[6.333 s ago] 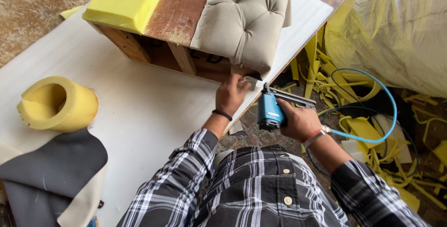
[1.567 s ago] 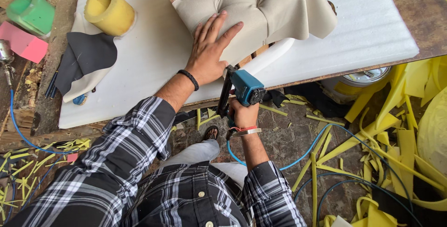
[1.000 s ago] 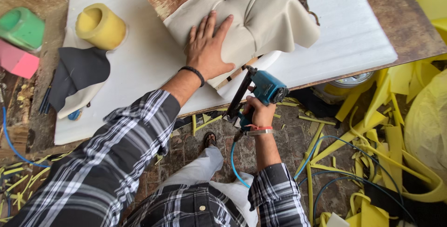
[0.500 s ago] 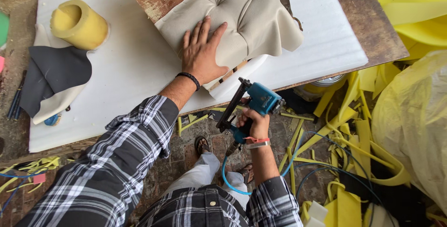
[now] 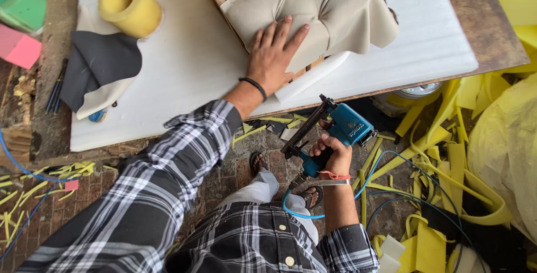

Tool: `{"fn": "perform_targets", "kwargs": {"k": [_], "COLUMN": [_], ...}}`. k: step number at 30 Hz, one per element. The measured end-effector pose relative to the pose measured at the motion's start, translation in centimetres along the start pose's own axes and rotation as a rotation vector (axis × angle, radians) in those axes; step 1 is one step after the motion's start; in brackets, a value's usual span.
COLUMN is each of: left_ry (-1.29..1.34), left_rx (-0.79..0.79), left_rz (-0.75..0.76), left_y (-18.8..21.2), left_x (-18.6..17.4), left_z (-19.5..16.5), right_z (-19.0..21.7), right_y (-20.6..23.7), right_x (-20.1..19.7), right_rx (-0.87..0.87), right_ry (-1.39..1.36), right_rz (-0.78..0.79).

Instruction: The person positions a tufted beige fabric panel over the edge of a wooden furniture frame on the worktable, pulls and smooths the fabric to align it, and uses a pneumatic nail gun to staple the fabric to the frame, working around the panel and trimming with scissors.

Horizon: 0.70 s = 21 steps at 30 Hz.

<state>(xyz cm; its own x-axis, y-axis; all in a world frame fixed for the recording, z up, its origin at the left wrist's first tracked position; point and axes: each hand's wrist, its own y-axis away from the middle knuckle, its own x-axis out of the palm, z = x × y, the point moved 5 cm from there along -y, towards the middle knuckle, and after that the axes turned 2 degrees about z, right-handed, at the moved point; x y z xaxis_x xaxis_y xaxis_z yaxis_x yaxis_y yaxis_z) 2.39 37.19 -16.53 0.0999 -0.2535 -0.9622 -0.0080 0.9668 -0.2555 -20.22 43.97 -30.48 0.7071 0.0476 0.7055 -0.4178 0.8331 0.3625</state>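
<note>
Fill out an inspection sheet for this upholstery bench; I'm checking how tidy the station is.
Surface: white sheet over a worn wooden table.
Job's things: beige tufted cushion on the sheet; blue staple gun held off the table edge.
Clutter: yellow foam roll, dark fabric piece, green and pink foam blocks at the left.
Grippers: left hand flat on the cushion's edge; right hand gripping the gun.
Cables: blue hose running from the gun's handle.
Surroundings: yellow foam strips over the brick floor; can under the table.
</note>
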Motion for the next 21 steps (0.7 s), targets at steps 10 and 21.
{"fn": "perform_targets", "kwargs": {"k": [10,21], "left_ry": [0.325,0.243], "left_rx": [0.044,-0.012], "left_rz": [0.117,0.037], "left_y": [5.6,6.4], "left_x": [-5.9,-6.4], "left_z": [10.8,11.0], "right_z": [-3.3,-5.2], "right_y": [-0.2,-0.1], "right_x": [2.5,6.0], "right_rx": [0.065,0.105], "right_ry": [0.126,0.212], "right_rz": [0.063,0.213]}}
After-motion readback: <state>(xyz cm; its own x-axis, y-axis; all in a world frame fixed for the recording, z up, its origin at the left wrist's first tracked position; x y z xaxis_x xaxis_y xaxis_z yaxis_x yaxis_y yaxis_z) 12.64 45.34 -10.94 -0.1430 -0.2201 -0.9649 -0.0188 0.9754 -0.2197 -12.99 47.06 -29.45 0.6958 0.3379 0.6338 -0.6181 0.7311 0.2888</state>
